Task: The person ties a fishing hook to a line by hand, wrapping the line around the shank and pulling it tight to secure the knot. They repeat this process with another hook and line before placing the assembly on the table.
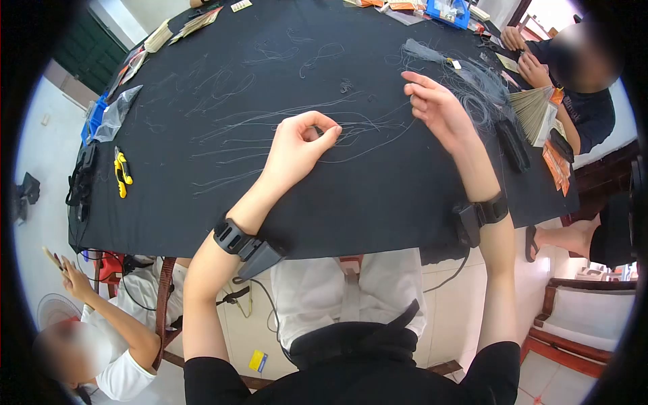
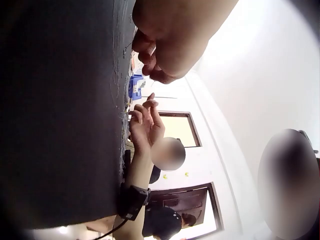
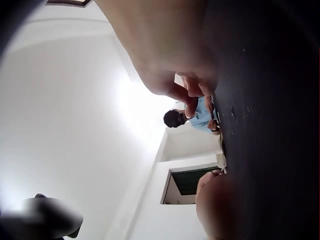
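Note:
In the head view the left hand (image 1: 297,145) pinches thin clear strands (image 1: 358,127) between thumb and index finger at mid-table. Strand ends spread to its left and right across the black cloth. To its right, the right hand (image 1: 442,115) is raised with the index finger extended and the other fingers loosely bent; a strand runs close to its fingertips, and whether it is held I cannot tell. The left wrist view shows the left hand (image 2: 167,40) with fingers curled in. In the right wrist view the right hand's fingers (image 3: 192,95) hang bent.
A tangled bundle of clear line (image 1: 472,88) lies right of the right hand. Yellow-handled pliers (image 1: 122,172) rest on the left of the black table (image 1: 378,216). Card stacks (image 1: 530,115), a black case (image 1: 513,145) and blue trays (image 1: 449,12) line the edges. People sit at both sides.

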Tool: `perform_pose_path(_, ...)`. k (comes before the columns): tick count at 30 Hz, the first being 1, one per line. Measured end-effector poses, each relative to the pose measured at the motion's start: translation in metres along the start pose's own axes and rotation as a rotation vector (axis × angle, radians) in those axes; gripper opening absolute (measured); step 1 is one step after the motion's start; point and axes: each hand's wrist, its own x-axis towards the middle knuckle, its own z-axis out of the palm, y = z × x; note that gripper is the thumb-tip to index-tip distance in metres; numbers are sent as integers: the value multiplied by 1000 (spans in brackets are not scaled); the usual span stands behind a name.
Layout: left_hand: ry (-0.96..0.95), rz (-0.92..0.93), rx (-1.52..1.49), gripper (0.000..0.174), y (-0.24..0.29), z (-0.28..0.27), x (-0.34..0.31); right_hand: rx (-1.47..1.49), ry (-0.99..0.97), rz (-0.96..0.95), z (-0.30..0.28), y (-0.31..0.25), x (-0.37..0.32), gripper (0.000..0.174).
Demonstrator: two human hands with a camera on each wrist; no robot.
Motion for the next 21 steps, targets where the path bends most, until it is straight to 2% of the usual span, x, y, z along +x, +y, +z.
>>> perform_pose_path(2,-10,28,55,9,11,-2,-4,-100,-35,14,4,4,-1,42)
perform_pose_path(5,34,164,-32,5,15,2,-8,-272,-13,12,20,4,-10,40)
perform_pose_path(6,44,282,16,3,21,0,-10,-297,-37,-1,26,4,-13,39)
perform_pose_path(9,77,476,48,5,22,4,-10,-340,-100,-20,41,4,-21,36)
perform_pose_path(12,38,585,99,7,23,5,-10,-317,-131,6,51,3,-27,33)
perform_pose_path(21,5,616,185,11,22,6,-11,-383,-198,68,56,11,-30,35)
